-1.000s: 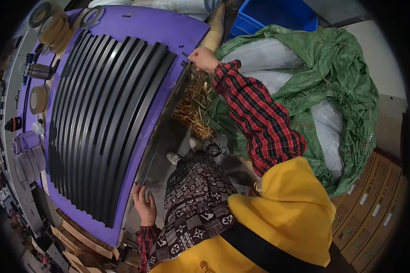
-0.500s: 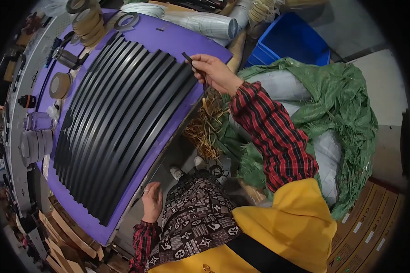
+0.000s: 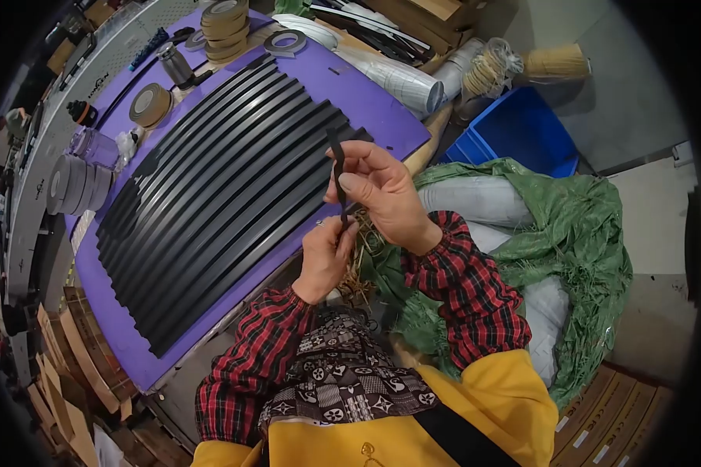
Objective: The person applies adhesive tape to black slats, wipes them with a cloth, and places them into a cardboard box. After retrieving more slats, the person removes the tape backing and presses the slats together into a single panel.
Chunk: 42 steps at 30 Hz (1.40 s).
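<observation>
A thin, dark, flexible strip (image 3: 337,167) hangs upright between my two hands, close to the table's near edge. My right hand (image 3: 385,194) pinches it between thumb and fingers near its upper part, and its top end sticks out above them. Lower down, my left hand (image 3: 323,257) is closed with thumb and fingers on the strip's bottom end. Just beyond the hands lie many long black ribbed strips (image 3: 210,187), side by side on the purple tabletop (image 3: 382,117).
Tape rolls (image 3: 151,105) and a dark metal tool (image 3: 175,66) line the table's far side. To the right stand a blue bin (image 3: 522,128) and a green woven sack (image 3: 576,226) with wrapped grey bundles. Cardboard boxes (image 3: 615,412) are at bottom right.
My left hand has risen from beside the apron to take hold of the strip's lower end. My right hand has drawn the strip back toward me, and the view has shifted.
</observation>
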Available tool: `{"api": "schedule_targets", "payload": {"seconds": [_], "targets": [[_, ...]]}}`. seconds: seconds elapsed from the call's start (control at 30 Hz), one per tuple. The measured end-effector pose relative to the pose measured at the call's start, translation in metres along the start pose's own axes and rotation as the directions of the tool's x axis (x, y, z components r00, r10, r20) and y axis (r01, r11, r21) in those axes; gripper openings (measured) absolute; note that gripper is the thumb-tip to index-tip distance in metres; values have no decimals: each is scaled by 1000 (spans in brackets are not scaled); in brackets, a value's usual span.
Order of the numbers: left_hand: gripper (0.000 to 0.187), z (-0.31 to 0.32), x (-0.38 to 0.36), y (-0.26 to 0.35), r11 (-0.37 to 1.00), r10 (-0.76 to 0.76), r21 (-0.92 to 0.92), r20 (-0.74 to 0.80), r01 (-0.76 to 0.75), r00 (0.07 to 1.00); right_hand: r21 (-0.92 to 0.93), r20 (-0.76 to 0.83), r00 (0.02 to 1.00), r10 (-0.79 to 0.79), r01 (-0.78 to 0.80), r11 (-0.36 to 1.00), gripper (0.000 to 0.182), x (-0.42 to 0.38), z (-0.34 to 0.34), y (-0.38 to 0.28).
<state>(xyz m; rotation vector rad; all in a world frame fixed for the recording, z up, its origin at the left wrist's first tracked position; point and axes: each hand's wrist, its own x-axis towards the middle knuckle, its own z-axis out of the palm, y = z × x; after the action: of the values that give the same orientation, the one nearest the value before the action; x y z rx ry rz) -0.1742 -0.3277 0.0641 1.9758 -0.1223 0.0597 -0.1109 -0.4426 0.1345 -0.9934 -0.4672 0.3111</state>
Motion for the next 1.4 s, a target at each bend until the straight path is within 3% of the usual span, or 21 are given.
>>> {"api": "schedule_targets", "payload": {"seconds": [0.03, 0.07, 0.13, 0.17, 0.2, 0.27, 0.37, 0.4, 0.47, 0.6, 0.63, 0.77, 0.8, 0.9, 0.97, 1.03, 1.07, 1.1, 1.17, 1.3, 1.4], "targets": [[24, 1, -3, -5, 1000, 3, 0, -4, -3, 1000, -83, -20, 996, -91, 89, 993, 30, 1, 2, 0], [20, -1, -7, -5, 967, -85, -238, 49, 94, 995, -83, -20, 996, -93, 91, 992, 30, 3, -4, 0], [17, -7, -18, -4, 868, -163, -451, 131, 205, 978, -715, 1, 932, -362, 254, 652, 31, 8, -25, 2], [19, -14, -22, 2, 804, -181, -516, 264, 297, 947, -782, -26, 939, -344, 195, 592, 30, 11, -28, -2], [21, -20, -26, 9, 729, -182, -561, 393, 392, 901, -781, -31, 939, -344, 192, 594, 30, 12, -31, -1], [21, -29, -32, 13, 710, -248, -494, 493, 503, 834, -843, -212, 967, -143, -107, 527, 30, 15, -41, 6], [21, -40, -41, 3, 554, -226, -573, 595, 605, 771, -772, -458, 767, -449, -93, 629, 31, 16, -101, 48], [21, -42, -43, 0, 552, -233, -570, 596, 609, 768, -670, -550, 744, -379, -122, 732, 26, 2, -106, 44], [24, -47, -44, -4, 311, -219, -773, 507, 552, 833, -490, -611, 760, -223, -142, 860, 18, -33, -108, 50], [25, -59, -42, -11, 397, -395, -781, 330, 483, 858, -233, -298, 909, 290, -364, 902, 18, -122, -54, 106], [24, -62, -40, -9, 416, -387, -790, 295, 450, 874, -292, -215, 940, 266, -321, 901, 25, -138, -38, 127], [23, -91, -31, -4, 651, -379, -660, 146, 375, 914, -192, 122, 793, 597, -571, 798, 40, -172, -22, 174], [24, -109, -25, -3, 733, -375, -593, 56, 333, 925, -383, 138, 694, 706, -620, 685, 34, -167, -18, 156], [23, -174, -4, -9, 919, -266, -362, -277, 156, 923, -443, 42, 741, 670, -587, 677, 22, -196, -38, 151], [22, -221, 8, -18, 897, -298, -430, -413, 104, 861, -598, 0, 729, 685, -549, 585, 20, -210, -62, 128], [23, -274, 17, -41, 905, -299, -417, -479, 86, 826, -493, -109, 772, 626, -589, 640, 18, -238, -81, 114], [24, -293, 23, -55, 926, -252, -375, -556, 32, 792, -513, -204, 713, 671, -662, 547, 16, -245, -86, 100], [24, -316, 23, -66, 926, -250, -376, -559, 28, 791, -521, -300, 646, 702, -727, 447, 15, -252, -90, 85], [26, -356, 22, -77, 948, -301, -273, -604, 163, 738, -382, -341, 682, 647, -729, 568, 13, -286, -112, 83], [30, -398, 16, -80, 935, -343, -172, -661, 311, 667, -341, -545, 642, 539, -757, 557, 12, -304, -125, 31], [29, -449, 10, -119, 906, -418, -354, -665, 233, 618, -267, -617, 640, 458, -718, 643, 9, -310, -127, -12]]}}
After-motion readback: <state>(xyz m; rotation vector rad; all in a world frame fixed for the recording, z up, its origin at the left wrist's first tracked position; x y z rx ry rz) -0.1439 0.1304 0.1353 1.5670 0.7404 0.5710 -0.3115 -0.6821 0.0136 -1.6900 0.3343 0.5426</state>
